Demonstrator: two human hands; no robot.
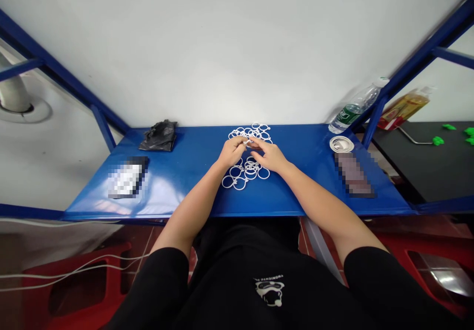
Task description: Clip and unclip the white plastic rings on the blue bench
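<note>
My left hand [232, 152] and my right hand [272, 157] meet over the middle of the blue table. Between their fingertips is a white plastic ring [249, 142], partly covered by the fingers; both hands appear closed on it. Beyond the hands lies a pile of similar thin white rings [260, 127], each with a small nub or clasp. A second group of these rings [240, 184] lies on the near side, below my hands, some overlapping. My wrists hide part of this group.
The blue table [296, 192] backs onto a white wall. A crumpled black plastic bag [160, 136] and a blurred-out flat object [128, 178] are at left. At right are a water bottle [357, 107], a coiled white strap [341, 144] and another blurred item [354, 174]. Blue frame bars flank both sides.
</note>
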